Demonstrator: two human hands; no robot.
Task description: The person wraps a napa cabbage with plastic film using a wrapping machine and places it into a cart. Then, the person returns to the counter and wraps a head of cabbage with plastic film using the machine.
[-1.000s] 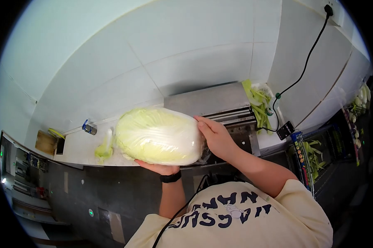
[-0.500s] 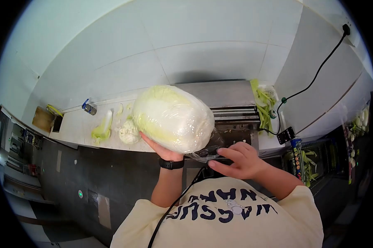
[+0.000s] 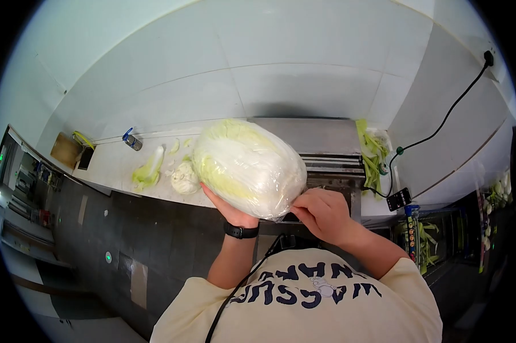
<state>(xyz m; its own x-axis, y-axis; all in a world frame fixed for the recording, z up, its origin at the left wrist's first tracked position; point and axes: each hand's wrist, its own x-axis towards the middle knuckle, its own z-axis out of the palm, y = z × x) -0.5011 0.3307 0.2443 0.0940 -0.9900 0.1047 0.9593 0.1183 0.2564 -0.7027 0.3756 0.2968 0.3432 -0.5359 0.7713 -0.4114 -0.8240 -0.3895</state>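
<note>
A large napa cabbage (image 3: 249, 166) in clear plastic film is held up in front of the counter, its pale base toward the lower right. Under its lower left side, my left hand (image 3: 228, 207) supports it, with a black band on the wrist. At the base end, my right hand (image 3: 322, 213) pinches the gathered film, fingers closed. Beside the cabbage on the counter lie a white cauliflower-like head (image 3: 185, 179) and a loose leaf (image 3: 149, 170).
A metal wrapping machine (image 3: 321, 137) stands behind the cabbage. Green leaf trimmings (image 3: 372, 154) lie to its right, near a black cable (image 3: 443, 124). A small jar (image 3: 133, 141) stands on the white counter (image 3: 110, 163). A crate with leaves (image 3: 427, 243) is at the lower right.
The cabbage has turned, its base swinging down toward me. My right hand let go of its upper right side and closed on the film at the base. The view shifted slightly.
</note>
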